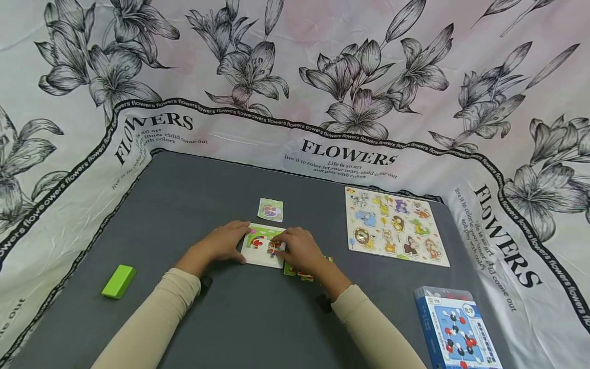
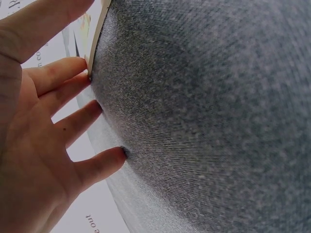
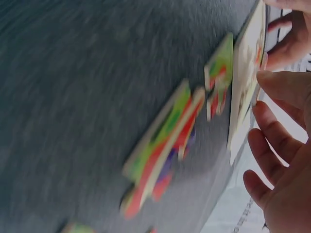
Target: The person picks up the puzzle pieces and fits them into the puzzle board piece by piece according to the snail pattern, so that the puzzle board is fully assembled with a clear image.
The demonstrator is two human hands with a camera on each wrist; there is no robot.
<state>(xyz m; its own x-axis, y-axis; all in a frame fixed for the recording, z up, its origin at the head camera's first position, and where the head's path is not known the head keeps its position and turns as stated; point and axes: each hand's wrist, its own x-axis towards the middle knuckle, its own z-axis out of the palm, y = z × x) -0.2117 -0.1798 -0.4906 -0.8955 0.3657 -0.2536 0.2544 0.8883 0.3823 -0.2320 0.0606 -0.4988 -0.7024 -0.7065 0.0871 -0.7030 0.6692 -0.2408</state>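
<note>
A pale jigsaw tray (image 1: 261,259) lies flat at the middle of the table, with a green and red piece (image 1: 256,242) on its left part. My left hand (image 1: 226,242) holds the tray's left side, thumb near the front corner and fingers at the back one. In the left wrist view the left hand's other fingers (image 2: 77,121) are spread and fairly straight. With thumb and index finger, my right hand (image 1: 301,251) pinches a small colourful puzzle piece (image 1: 274,249) over the tray's right part. Loose jigsaw pieces (image 3: 163,145) lie beside the tray, partly hidden by the right wrist in the head view.
Behind the tray is a small square picture card (image 1: 270,210). An animal puzzle board (image 1: 392,259) lies at the back right. A blue box with a molecule picture (image 1: 461,328) occupies the front right. To the left sits a green block (image 1: 118,281). Flower-printed cloth (image 1: 258,125) borders the table.
</note>
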